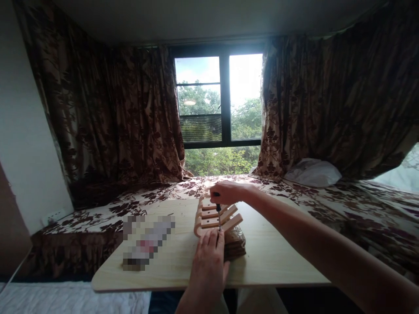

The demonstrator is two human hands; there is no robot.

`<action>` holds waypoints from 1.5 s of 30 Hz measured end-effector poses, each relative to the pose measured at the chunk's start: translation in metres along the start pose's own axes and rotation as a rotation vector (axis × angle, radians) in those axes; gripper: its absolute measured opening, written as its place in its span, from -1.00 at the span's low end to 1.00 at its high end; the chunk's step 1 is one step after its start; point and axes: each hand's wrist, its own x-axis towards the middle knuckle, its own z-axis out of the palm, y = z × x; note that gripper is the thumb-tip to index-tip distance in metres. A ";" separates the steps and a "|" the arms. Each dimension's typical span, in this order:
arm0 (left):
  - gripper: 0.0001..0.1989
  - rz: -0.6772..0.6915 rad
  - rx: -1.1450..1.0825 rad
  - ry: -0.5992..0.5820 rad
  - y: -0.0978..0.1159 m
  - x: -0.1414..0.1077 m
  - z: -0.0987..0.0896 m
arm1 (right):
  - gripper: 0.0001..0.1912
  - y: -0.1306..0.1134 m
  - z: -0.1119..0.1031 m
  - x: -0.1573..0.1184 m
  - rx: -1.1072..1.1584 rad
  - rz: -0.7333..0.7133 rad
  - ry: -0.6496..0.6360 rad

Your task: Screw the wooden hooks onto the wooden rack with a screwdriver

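My right hand [225,192] is closed around the black handle of a screwdriver [219,211], held upright. Its thin shaft points down at the near end of a light wooden slatted piece [207,213]. That piece has curved left ends, dark holes along its slats and arms slanting up to the right. My left hand [209,255] presses on the near end, its fingers over the wood close to the screwdriver's tip. Beneath the wood, partly hidden, lies a brown wrapped package [237,245]. The tip's exact contact point is too small to make out.
All this rests on a pale wooden table [262,270] with rounded corners. A blurred-out long object [149,244] lies to the left. Behind are a flower-patterned covered ledge [157,194], a white bag [312,172], curtains [144,113] and a window [225,96].
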 end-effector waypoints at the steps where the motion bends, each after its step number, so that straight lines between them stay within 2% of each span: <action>1: -0.33 -0.001 0.003 -0.003 0.000 0.000 0.000 | -0.74 0.000 0.002 0.000 0.002 0.012 0.005; 6: -0.35 0.013 0.006 0.022 -0.002 -0.001 0.001 | -0.73 0.002 0.005 0.000 -0.003 0.056 0.030; 11: -0.35 0.015 0.012 0.037 -0.002 0.000 0.003 | -0.75 0.006 -0.001 -0.002 0.021 0.005 -0.005; 18: -0.35 0.014 0.012 0.022 0.000 0.000 0.002 | -0.74 0.007 0.008 0.003 0.002 0.046 0.012; 26: -0.35 0.005 0.020 0.013 0.000 0.000 -0.001 | -0.75 0.002 -0.003 0.000 0.015 -0.006 -0.020; 32: -0.35 0.010 0.027 0.007 0.002 0.002 -0.003 | -0.73 0.004 0.007 0.005 -0.009 0.068 0.006; 39: -0.35 0.015 0.036 0.012 0.004 0.001 -0.004 | -0.74 0.003 -0.005 -0.002 0.008 0.023 -0.021; 45: -0.35 0.024 0.022 0.018 0.003 0.002 -0.003 | -0.73 0.004 0.006 0.003 -0.012 0.048 -0.008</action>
